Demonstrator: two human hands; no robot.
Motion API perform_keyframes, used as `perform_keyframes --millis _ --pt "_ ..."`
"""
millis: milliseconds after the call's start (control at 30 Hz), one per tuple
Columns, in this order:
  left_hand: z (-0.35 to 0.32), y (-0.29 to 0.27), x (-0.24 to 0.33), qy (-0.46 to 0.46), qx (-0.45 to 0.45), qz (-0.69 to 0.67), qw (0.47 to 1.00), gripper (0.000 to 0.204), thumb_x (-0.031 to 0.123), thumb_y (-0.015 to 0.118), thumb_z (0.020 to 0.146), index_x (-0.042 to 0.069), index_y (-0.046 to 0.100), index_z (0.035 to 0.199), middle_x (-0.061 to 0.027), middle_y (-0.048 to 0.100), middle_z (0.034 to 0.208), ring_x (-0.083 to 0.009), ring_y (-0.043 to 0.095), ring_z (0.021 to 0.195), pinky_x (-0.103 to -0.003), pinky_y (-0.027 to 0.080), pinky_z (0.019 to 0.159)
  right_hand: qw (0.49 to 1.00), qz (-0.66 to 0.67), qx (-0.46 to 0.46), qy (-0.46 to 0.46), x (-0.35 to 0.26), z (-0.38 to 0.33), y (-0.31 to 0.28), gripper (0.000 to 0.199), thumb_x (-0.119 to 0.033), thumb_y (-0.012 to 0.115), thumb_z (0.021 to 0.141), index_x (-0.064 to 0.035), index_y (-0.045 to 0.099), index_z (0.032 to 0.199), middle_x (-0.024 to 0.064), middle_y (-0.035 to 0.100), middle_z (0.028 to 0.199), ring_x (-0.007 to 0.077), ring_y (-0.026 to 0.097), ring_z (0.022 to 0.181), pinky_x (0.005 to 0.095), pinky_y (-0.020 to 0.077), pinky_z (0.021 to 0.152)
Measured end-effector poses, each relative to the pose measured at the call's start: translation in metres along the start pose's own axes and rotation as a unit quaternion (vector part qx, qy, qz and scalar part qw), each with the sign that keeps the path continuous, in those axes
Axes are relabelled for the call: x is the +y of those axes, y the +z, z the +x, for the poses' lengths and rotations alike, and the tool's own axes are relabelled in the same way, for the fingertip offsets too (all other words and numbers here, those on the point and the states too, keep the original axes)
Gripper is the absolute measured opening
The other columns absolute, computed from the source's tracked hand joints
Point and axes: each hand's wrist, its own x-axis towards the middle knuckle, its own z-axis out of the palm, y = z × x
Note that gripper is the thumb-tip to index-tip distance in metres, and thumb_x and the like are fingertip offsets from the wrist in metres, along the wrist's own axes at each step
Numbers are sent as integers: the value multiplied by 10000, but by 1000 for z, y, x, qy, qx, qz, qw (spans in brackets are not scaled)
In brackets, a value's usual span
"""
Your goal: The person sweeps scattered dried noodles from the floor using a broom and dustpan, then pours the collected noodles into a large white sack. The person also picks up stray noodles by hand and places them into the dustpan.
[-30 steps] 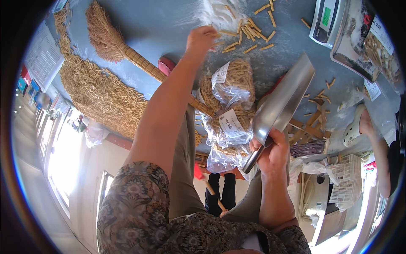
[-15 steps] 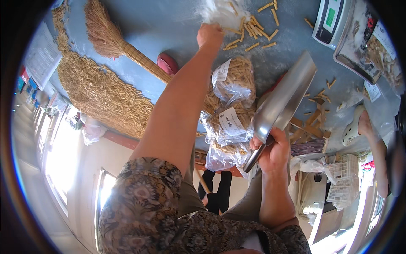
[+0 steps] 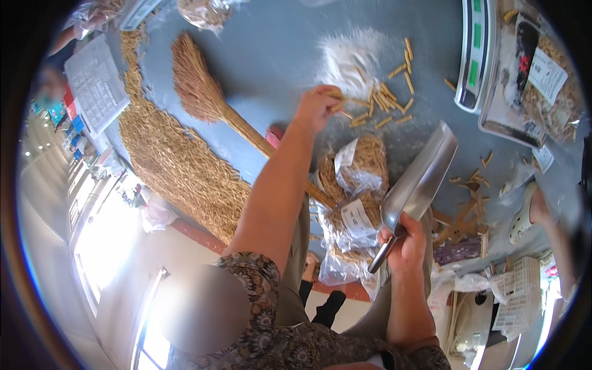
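Note:
My left hand [image 3: 317, 110] is reached out over the blue-grey surface, its fingers closed on a few short tan sticks [image 3: 335, 97]. Just right of it lie several loose sticks of the same sort [image 3: 383, 98], beside a patch of white powder [image 3: 350, 58]. My right hand [image 3: 407, 245] grips the handle of a shiny metal scoop [image 3: 419, 176], whose mouth points up and away; the scoop looks bare inside. Between my arms sit clear plastic bags of the sticks [image 3: 364, 161] with white labels, stacked close to my legs.
At left a straw broom [image 3: 200, 80] lies beside a long heap of sticks [image 3: 176, 163]. A small dark red object [image 3: 275, 135] is partly hidden by my forearm. A scale [image 3: 475, 55] and a tray [image 3: 493, 117] stand at far right, near another person's clog [image 3: 523, 213].
My view has shifted, so the surroundings sit lower and further right. My left hand has drawn back from the powder and now shows sticks in its fingers. The right hand still holds the scoop.

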Motion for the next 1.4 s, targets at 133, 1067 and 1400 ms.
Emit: perform_keyframes --millis 133,1067,1400 --pt "-17 31 25 -22 -73 -31 997 274 -149 518 672 39 556 867 -110 575 893 -220 588 776 -279 523 586 1000 6 0 -2 -3 -1 3 153 -189 526 788 -38 514 769 70 504 622 187 472 496 316 346 455" --pt "-86 30 367 407 55 -59 910 463 18 496 804 4 306 1226 -166 505 1015 -287 564 821 -425 515 765 998 -7 -54 -30 5 -5 49 110 -149 536 778 -68 498 841 49 512 653 181 471 504 311 340 454" --pt "-61 -21 149 184 147 252 939 446 41 570 736 -14 417 1151 -97 535 877 -191 569 655 -303 489 522 1000 12 7 -2 26 12 29 122 -165 523 789 -51 507 828 79 522 646 197 482 506 320 347 451"
